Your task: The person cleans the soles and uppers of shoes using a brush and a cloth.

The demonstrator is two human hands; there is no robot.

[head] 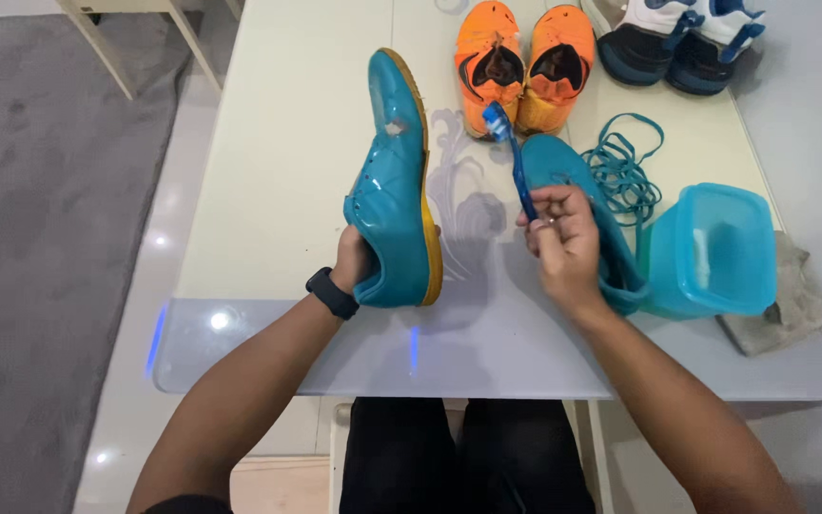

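Closest to the camera, the person's forearms reach out over the near edge of the glossy white bench (268,190), with dark trousers showing below it. The left hand (354,262), a black watch (332,292) on its wrist, grips a teal shoe (392,190) at the heel end; the fingers are clamped around it and hold it on edge, toe pointing away, so that its smooth side is turned toward the other hand and within reach. The right hand (563,238) pinches the handle of a blue toothbrush (511,157), fingers together on it, with the bristle head raised and pointing away between the two shoes.

Just behind the right hand, the second teal shoe (563,167) lies on the bench, partly hidden by the hand. Beside it to the right stands a teal plastic container (715,252) on a grey cloth (792,295), close enough to dip into. A loose teal shoelace (625,171) lies coiled a little farther back, taken out of the way.

At the far edge sit a pair of orange shoes (525,67) and a pair of white and dark blue shoes (682,43), side by side.
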